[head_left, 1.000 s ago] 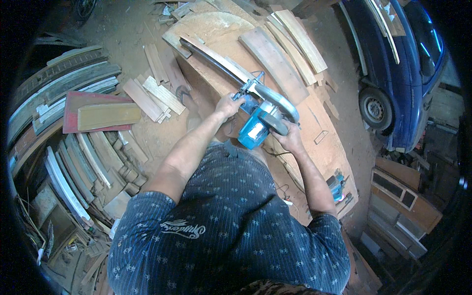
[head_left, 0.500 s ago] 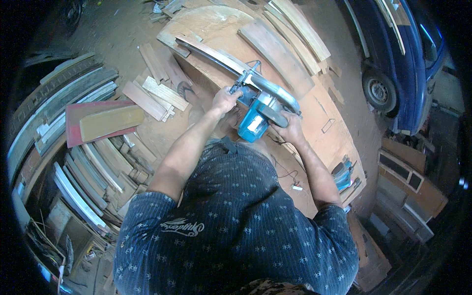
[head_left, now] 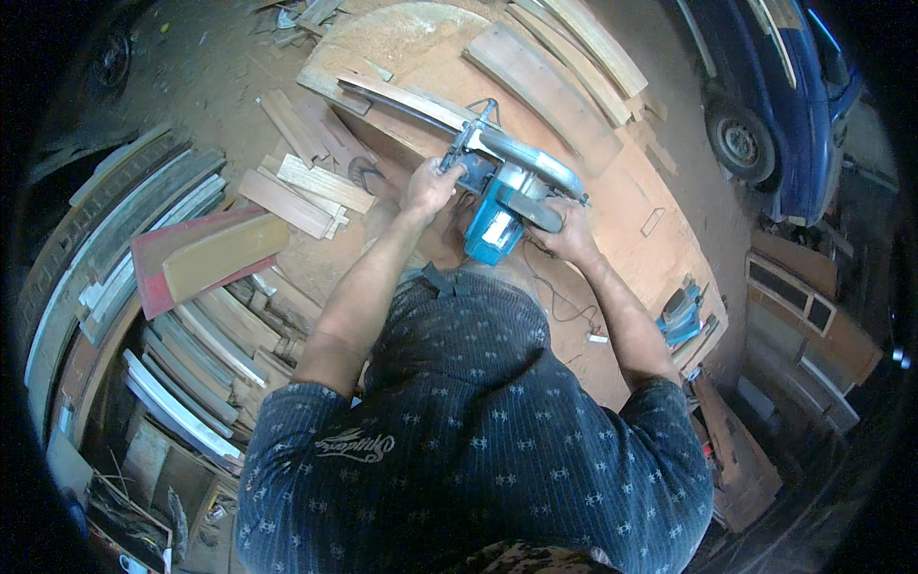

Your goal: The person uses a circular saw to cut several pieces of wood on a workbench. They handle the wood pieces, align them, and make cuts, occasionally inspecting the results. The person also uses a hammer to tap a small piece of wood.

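A teal and silver circular saw (head_left: pixel 495 230) rests over a long narrow wooden board (head_left: pixel 406 98) near the table's close edge. My right hand (head_left: pixel 572 234) is wrapped round the saw's dark rear handle. At the front of the saw, my left hand (head_left: pixel 430 188) grips the side of its base beside the board; the fingertips are partly hidden. The blade itself is out of sight beneath the guard and the base. A wide flat plank (head_left: pixel 545 94) lies on the wooden table (head_left: pixel 631 196) beyond the saw.
Long boards (head_left: pixel 593 48) lie on the table's far side. A second teal power tool (head_left: pixel 681 314) sits at the right end, with a cable (head_left: pixel 574 301) nearby. Wood offcuts (head_left: pixel 296 201) and stacked strips (head_left: pixel 191 359) lie to the left. A blue vehicle (head_left: pixel 779 115) stands at right.
The whole view has turned and shifted a little. Both hands keep their hold on the circular saw, which appears slightly farther up and left in the picture.
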